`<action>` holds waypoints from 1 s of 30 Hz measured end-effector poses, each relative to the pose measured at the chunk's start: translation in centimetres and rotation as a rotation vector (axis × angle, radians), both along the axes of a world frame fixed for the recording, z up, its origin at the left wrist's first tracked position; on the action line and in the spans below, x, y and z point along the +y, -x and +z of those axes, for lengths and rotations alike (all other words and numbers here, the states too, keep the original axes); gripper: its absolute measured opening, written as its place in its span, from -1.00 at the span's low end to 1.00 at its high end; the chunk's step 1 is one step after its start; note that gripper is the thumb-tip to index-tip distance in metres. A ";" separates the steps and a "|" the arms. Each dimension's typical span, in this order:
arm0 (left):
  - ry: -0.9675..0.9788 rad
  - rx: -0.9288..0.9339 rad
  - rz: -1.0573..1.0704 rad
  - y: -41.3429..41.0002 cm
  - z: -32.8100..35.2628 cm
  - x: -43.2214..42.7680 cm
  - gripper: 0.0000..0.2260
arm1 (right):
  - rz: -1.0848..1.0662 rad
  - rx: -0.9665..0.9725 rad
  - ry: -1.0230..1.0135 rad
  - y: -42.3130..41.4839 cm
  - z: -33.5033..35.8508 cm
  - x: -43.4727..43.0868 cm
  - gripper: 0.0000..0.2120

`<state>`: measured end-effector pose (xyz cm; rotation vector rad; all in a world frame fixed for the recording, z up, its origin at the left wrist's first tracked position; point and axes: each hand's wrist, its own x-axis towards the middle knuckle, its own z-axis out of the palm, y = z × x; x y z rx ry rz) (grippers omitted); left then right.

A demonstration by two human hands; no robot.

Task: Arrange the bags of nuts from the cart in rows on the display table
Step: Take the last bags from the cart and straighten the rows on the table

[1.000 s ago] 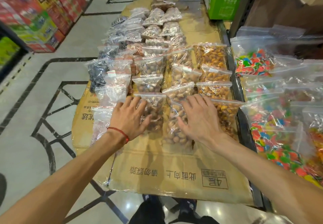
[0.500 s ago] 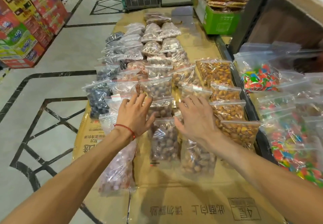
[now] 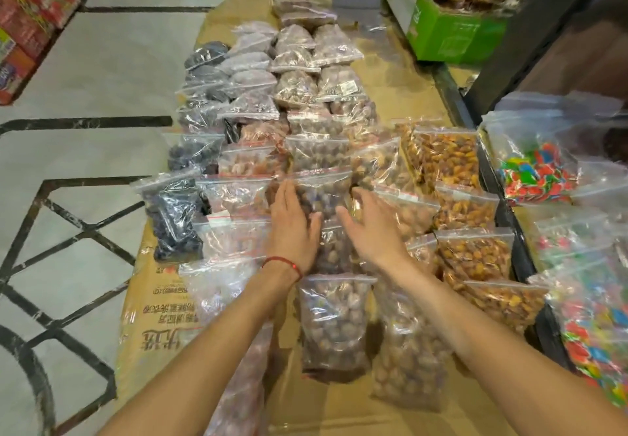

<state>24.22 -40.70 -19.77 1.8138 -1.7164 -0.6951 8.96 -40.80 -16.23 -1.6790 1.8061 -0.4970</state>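
Fingers [image 3: 288,194] straight and gripping nothing, a person's left hand [image 3: 294,231] stands on edge against the left side of a bag of brown nuts [image 3: 323,191] in the middle column. The right hand [image 3: 372,231], its fingers spread and relaxed, sits just to that bag's right, and whether it touches the plastic cannot be told. Both forearms reach in from the near edge, and a red cord [image 3: 282,260] rings the left wrist. The bags of nuts [image 3: 306,89] already lie in overlapping rows down the cardboard-covered surface [image 3: 153,299], from dark-filled bags [image 3: 173,218] at the left to orange kernels [image 3: 472,252] at the right. The cart is out of sight.

The danger, by the look of it, lies in the overlap. Each slick bag laps its neighbour, so a squeeze or shove on this one would likely drag the nearest bag [image 3: 334,323] askew or push the ones behind it out of line. The forearms pass low over the front bags, and a careless sweep could knock one off the near edge. At the left, one of the dark-filled bags juts past the cardboard and looks liable to slide to the floor [image 3: 68,78] if its row is nudged.
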 end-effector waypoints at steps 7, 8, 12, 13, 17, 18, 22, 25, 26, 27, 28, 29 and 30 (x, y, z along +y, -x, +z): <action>-0.033 0.320 0.254 1.1 -2.1 -0.5 -0.27 | -0.164 -0.387 -0.276 -0.9 -3.5 -2.4 -0.24; -0.080 0.405 0.274 1.1 -2.2 -0.4 -0.25 | -0.183 -0.432 -0.288 -1.0 -3.8 -2.5 -0.23; -0.186 0.488 0.259 0.5 -3.0 -0.9 -0.34 | -0.187 -0.486 -0.312 -1.1 -4.3 -2.7 -0.26; -0.208 0.487 0.246 0.5 -3.0 -1.1 -0.31 | -0.192 -0.498 -0.314 -1.0 -4.5 -2.7 -0.30; -0.196 0.454 0.155 1.0 -3.3 -2.0 -0.22 | -0.292 -0.565 -0.330 -0.9 -4.9 -2.8 -0.35; -0.190 0.442 0.141 1.2 -3.3 -2.1 -0.25 | -0.330 -0.597 -0.341 -1.0 -4.8 -2.9 -0.35; -0.209 0.503 0.143 0.5 -3.4 -2.5 -0.16 | -0.356 -0.687 -0.370 -2.1 -4.6 -2.6 -0.30; -0.264 0.512 0.161 0.1 -3.7 -2.5 -0.14 | -0.237 -0.656 -0.384 -2.1 -4.4 -2.4 -0.29; -0.256 0.498 0.161 0.2 -3.9 -2.5 -0.20 | -0.230 -0.649 -0.386 -1.9 -4.7 -2.6 -0.29; -0.238 0.477 0.155 0.3 -4.0 -2.4 -0.27 | -0.228 -0.637 -0.392 -1.6 -4.9 -2.8 -0.28; -0.223 0.457 0.146 0.6 -4.0 -2.4 -0.31 | -0.250 -0.629 -0.390 -1.5 -5.2 -3.0 -0.26; -0.219 0.442 0.136 0.7 -4.1 -2.4 -0.31 | -0.286 -0.640 -0.373 -1.6 -5.3 -3.1 -0.26; -0.228 0.438 0.128 0.9 -4.0 -2.4 -0.24 | -0.326 -0.660 -0.355 -1.7 -5.4 -3.1 -0.27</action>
